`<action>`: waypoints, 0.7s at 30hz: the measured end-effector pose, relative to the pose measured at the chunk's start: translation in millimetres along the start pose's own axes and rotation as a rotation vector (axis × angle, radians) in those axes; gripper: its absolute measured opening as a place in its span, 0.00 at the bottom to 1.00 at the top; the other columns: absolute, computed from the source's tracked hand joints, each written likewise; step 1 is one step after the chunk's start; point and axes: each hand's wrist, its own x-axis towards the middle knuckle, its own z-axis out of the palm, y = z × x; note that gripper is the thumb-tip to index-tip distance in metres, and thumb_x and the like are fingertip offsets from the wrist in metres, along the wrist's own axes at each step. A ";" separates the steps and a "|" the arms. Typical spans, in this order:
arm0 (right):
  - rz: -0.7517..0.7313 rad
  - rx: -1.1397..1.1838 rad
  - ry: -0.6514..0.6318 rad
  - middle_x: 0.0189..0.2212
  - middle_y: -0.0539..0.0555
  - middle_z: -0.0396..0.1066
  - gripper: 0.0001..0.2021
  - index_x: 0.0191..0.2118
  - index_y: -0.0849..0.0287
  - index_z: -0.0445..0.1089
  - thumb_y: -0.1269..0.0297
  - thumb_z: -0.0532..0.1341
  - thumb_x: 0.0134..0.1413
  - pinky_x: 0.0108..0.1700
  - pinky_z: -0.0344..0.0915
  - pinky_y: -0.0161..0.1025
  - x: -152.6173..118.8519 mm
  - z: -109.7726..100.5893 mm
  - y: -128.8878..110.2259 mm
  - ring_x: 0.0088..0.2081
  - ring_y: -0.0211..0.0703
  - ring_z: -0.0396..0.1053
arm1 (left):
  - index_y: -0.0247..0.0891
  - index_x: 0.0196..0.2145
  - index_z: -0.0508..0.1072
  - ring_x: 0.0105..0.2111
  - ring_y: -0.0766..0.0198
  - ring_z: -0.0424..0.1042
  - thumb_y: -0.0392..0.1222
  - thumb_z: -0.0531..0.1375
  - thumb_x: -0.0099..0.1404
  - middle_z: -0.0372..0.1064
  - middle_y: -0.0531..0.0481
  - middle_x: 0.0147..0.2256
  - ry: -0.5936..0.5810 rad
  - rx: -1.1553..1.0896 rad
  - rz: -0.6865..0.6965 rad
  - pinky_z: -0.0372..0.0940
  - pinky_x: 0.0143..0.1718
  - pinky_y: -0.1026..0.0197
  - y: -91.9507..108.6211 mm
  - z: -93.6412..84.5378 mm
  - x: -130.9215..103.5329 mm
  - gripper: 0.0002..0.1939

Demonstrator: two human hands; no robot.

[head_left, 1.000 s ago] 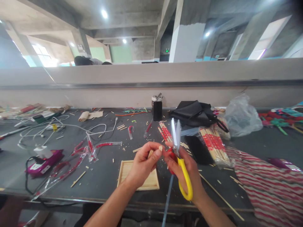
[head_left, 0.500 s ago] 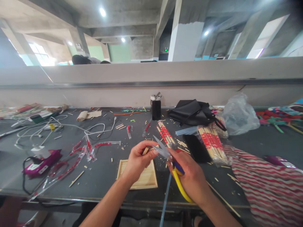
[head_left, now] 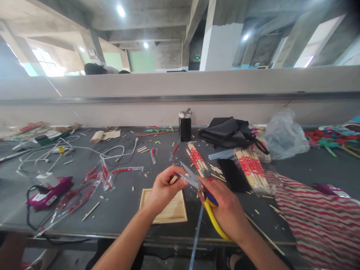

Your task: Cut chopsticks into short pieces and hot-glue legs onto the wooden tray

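Observation:
My left hand (head_left: pixel 167 187) is closed around short wooden sticks (head_left: pixel 173 179), whose ends poke out between thumb and fingers. Yellow-and-blue scissors (head_left: pixel 215 221) sit in my right hand (head_left: pixel 225 206), their blades (head_left: pixel 191 176) parted and pointing left, close to my left thumb. Beneath my left hand lies a square tray made of wooden sticks (head_left: pixel 174 212), partly covered by the hand and wrist. A translucent glue stick (head_left: pixel 197 236) runs down below my right hand toward the table edge; what holds its upper end is hidden.
Red-wrapped chopstick bundles (head_left: pixel 251 168) and a dark phone (head_left: pixel 234 175) lie to the right, near a striped cloth (head_left: pixel 320 217). A black bag (head_left: pixel 229 132) and an upright phone (head_left: pixel 185 129) stand behind. White cables (head_left: pixel 92 148), a purple power strip (head_left: pixel 50 193) and torn wrappers (head_left: pixel 105 176) cover the left.
The scissors and both hands have barely moved; the blades stay parted near my left thumb. The whole view has shifted slightly.

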 end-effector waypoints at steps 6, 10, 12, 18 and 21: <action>-0.005 -0.012 -0.008 0.38 0.53 0.70 0.25 0.58 0.51 0.61 0.76 0.56 0.55 0.45 0.67 0.44 -0.3 -1.4 0.8 0.42 0.46 0.68 | 0.37 0.31 0.72 0.29 0.69 0.63 0.44 0.66 0.55 0.67 0.54 0.27 -0.035 0.073 0.046 0.59 0.32 0.67 -0.7 -0.6 0.8 0.10; -0.004 -0.028 -0.007 0.39 0.53 0.70 0.25 0.57 0.52 0.61 0.77 0.55 0.54 0.46 0.68 0.45 -2.0 -1.7 4.1 0.42 0.47 0.68 | 0.36 0.33 0.74 0.30 0.67 0.65 0.46 0.64 0.57 0.69 0.52 0.29 -0.053 0.161 0.039 0.60 0.34 0.65 -3.4 -3.8 1.0 0.11; -0.004 -0.046 -0.009 0.39 0.54 0.70 0.25 0.58 0.52 0.61 0.76 0.56 0.54 0.46 0.68 0.45 -2.4 -1.5 5.2 0.42 0.48 0.68 | 0.36 0.34 0.75 0.32 0.65 0.67 0.46 0.63 0.58 0.71 0.51 0.31 -0.052 0.218 0.082 0.62 0.36 0.64 -5.2 -5.0 1.5 0.11; 0.016 -0.059 -0.049 0.37 0.53 0.68 0.27 0.59 0.52 0.59 0.77 0.56 0.54 0.45 0.67 0.46 -2.1 -3.4 3.1 0.42 0.49 0.67 | 0.37 0.34 0.77 0.33 0.63 0.70 0.44 0.62 0.61 0.74 0.48 0.32 -0.059 0.340 0.231 0.63 0.35 0.65 -6.4 -4.6 2.3 0.08; 0.001 -0.059 -0.057 0.38 0.54 0.68 0.28 0.60 0.52 0.58 0.77 0.56 0.54 0.46 0.66 0.47 -1.5 -4.0 2.3 0.43 0.49 0.66 | 0.37 0.33 0.77 0.31 0.65 0.70 0.42 0.61 0.61 0.75 0.49 0.30 -0.068 0.389 0.295 0.62 0.33 0.66 -5.3 -4.8 2.3 0.07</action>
